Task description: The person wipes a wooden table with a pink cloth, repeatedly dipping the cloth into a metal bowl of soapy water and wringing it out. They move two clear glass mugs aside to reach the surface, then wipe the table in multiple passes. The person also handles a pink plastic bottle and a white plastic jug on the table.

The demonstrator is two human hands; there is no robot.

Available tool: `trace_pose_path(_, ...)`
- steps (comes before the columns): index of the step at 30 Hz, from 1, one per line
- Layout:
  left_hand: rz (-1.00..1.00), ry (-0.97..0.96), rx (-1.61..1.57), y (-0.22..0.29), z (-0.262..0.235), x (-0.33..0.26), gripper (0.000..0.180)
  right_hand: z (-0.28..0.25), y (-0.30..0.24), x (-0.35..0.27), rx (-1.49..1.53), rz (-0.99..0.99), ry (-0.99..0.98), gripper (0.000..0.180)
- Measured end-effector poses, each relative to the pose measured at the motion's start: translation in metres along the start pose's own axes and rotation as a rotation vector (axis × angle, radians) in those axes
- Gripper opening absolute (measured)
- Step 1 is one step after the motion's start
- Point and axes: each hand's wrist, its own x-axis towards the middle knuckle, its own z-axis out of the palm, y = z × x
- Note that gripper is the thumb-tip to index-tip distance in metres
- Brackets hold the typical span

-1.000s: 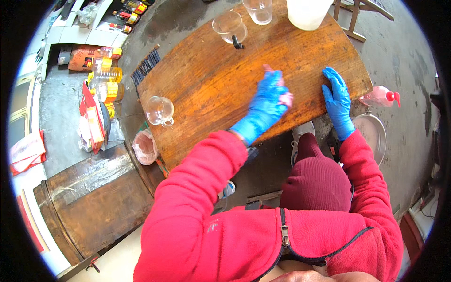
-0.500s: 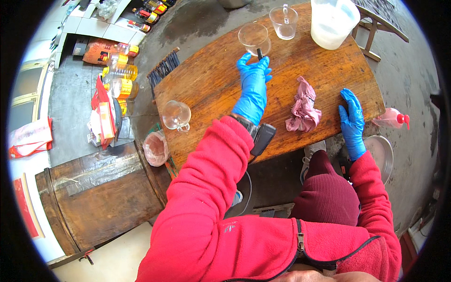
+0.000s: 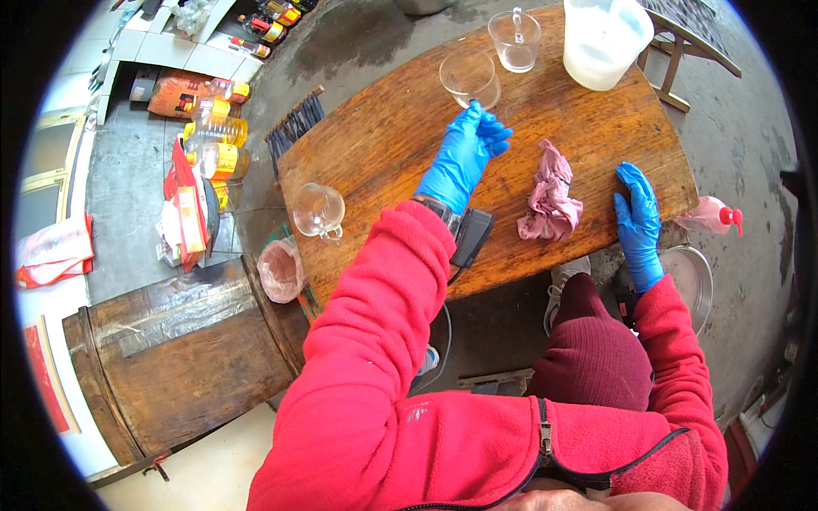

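Observation:
My left hand point(image 3: 464, 157), in a blue glove, is over the far middle of the wooden table point(image 3: 383, 162). Its fingers are drawn together, with a small dark tip at their ends; the rest of what they hold is hidden. Just beyond the fingertips stands a clear glass bowl point(image 3: 470, 77). A glass mug point(image 3: 515, 41) is to its right, and another glass mug point(image 3: 319, 210) is at the table's left end. Resting on the right edge of the table, my gloved right hand point(image 3: 637, 209) has its fingers stretched out. A crumpled pink cloth point(image 3: 552, 196) lies between my hands.
A whitish plastic pitcher point(image 3: 603, 43) stands at the table's far right. Beside the right end are a pink pump bottle point(image 3: 709, 215) and a metal basin point(image 3: 692, 285). Oil bottles point(image 3: 223, 160) line the floor at left, near a wooden chest point(image 3: 196, 349) and a pinkish bin point(image 3: 279, 271).
My left hand has drawn back slightly from the glass bowl and turned, so less of the black object at its fingers shows. The right hand stays in place.

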Motion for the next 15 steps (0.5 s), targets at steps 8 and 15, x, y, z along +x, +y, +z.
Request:
trace_pose_path(8, 0.218, 0.245, 0.205, 0.008, -0.052, -0.076, 0.037, 0.000, 0.001, -0.001, 0.028, -0.023, 0.015, 0.040)
trace_pose_path(15, 0.211, 0.408, 0.106, 0.020, -0.121, -0.132, 0.038, 0.000, -0.001, 0.000, -0.005, -0.011, 0.011, 0.039)
